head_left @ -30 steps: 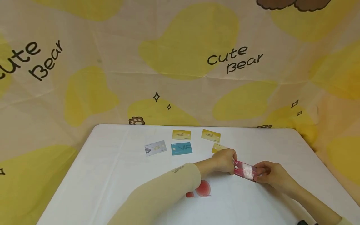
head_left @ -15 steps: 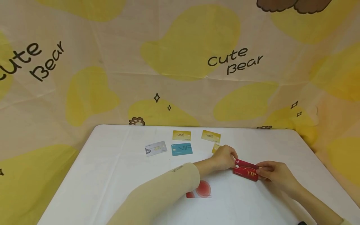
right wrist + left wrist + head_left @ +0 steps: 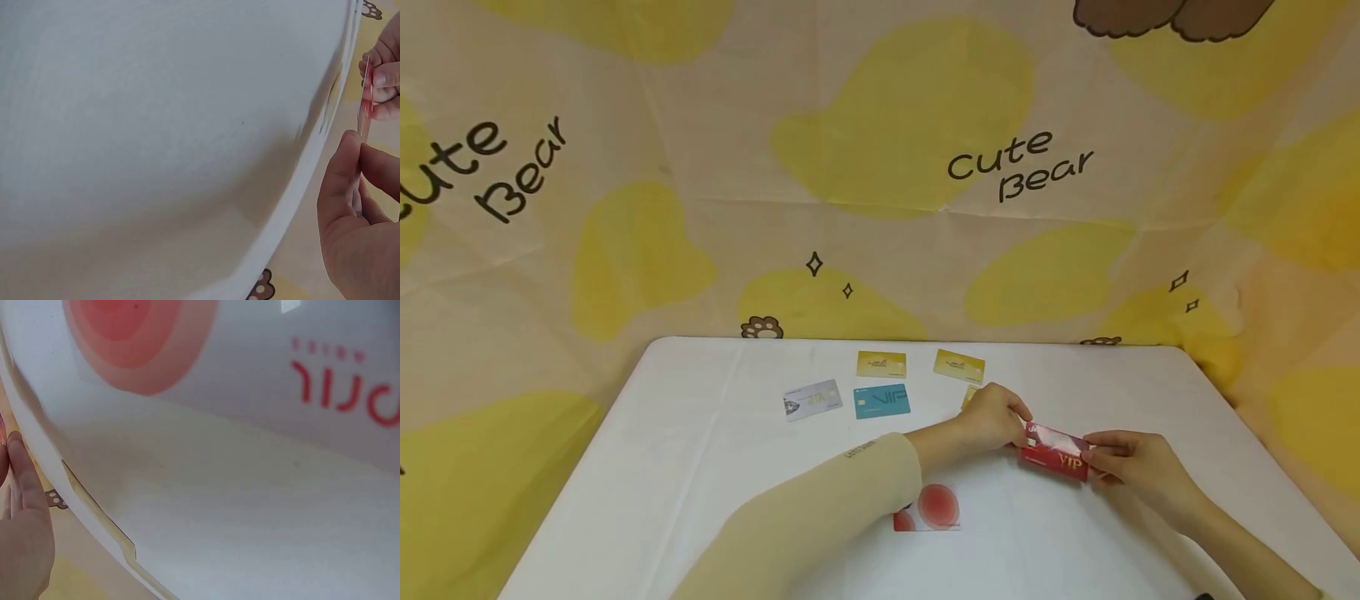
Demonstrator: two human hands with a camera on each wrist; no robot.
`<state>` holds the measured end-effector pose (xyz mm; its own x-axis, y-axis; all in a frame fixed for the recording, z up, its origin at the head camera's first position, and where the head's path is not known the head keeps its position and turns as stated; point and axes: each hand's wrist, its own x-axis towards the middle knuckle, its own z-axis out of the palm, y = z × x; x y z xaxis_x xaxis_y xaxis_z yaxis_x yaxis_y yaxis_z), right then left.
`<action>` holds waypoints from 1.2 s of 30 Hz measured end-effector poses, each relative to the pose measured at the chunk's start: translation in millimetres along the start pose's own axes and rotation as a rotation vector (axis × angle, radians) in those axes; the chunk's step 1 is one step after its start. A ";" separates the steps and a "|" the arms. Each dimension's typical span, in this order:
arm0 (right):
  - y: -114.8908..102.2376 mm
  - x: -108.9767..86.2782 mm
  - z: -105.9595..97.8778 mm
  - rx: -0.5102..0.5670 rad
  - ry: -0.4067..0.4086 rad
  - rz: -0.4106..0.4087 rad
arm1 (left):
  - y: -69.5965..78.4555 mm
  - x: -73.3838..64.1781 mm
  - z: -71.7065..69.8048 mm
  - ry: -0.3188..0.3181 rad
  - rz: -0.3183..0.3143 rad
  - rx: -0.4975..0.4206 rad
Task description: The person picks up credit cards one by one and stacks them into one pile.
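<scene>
A red card with gold VIP lettering (image 3: 1052, 462) is stretched between the two hands at the right side of the table. My left hand (image 3: 992, 417) pinches its left end, and my right hand (image 3: 1138, 467) pinches the right end between thumb and fingers. Glare covers the card's upper part. In the right wrist view the card (image 3: 365, 109) shows edge-on, with the right hand (image 3: 359, 212) below and the left hand (image 3: 389, 72) above. A yellow card (image 3: 967, 398) is partly hidden behind the left hand. Below the left sleeve lies a white card with red circles (image 3: 938, 507), partly covered.
On the white table (image 3: 715, 500) lie a silver card (image 3: 812, 400), a teal VIP card (image 3: 882, 402) and two yellow cards (image 3: 882, 364) near the back edge. Behind it hangs a patterned cloth (image 3: 880, 275) reading Cute Bear.
The red card has tilted between the hands, so its gold VIP lettering now shows and the glare sits along its upper part. Both hands keep their hold with little movement.
</scene>
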<state>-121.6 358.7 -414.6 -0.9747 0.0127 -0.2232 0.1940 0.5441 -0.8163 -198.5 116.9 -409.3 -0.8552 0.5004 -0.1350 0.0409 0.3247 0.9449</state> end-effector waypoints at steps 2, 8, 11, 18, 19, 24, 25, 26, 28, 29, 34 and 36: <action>0.6 0.2 0.6 -0.007 0.004 -0.010 | 0.3 -0.7 -1.5 0.006 0.010 0.015; -4.7 -1.7 0.8 -0.007 0.008 -0.009 | 6.6 -3.2 -9.9 -0.026 0.016 0.037; -10.7 -3.0 0.7 -0.013 0.007 -0.002 | 9.8 -4.7 -15.1 -0.075 0.025 -0.001; -19.1 -3.4 3.7 0.024 0.013 -0.002 | 11.2 -11.9 -23.1 -0.084 0.016 -0.004; -19.6 -3.5 4.7 0.031 0.012 -0.006 | 10.5 -12.7 -23.6 -0.079 0.012 -0.002; -22.6 -4.6 9.4 0.061 0.014 -0.032 | 7.7 -16.3 -26.8 -0.064 -0.002 -0.029; -23.6 -4.7 10.1 0.063 0.015 -0.038 | 7.5 -16.9 -27.6 -0.062 -0.003 -0.040; -24.6 -4.9 10.7 0.064 0.017 -0.043 | 7.2 -17.4 -28.5 -0.060 -0.004 -0.048; -26.8 -5.2 11.8 0.061 0.017 -0.042 | 6.3 -18.3 -29.8 -0.059 -0.004 -0.068; -27.8 -5.5 12.3 0.059 0.016 -0.038 | 5.9 -18.8 -30.5 -0.058 -0.005 -0.073; -33.7 -5.5 15.2 0.060 0.014 -0.027 | 3.5 -22.9 -34.0 -0.053 -0.026 -0.083; -36.2 -4.7 16.8 0.061 0.011 -0.031 | 3.1 -25.7 -36.6 -0.047 -0.031 -0.081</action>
<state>-122.2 324.9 -393.0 -0.9813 0.0061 -0.1922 0.1702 0.4920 -0.8538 -195.3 75.7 -391.9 -0.8300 0.5289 -0.1770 -0.0291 0.2759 0.9607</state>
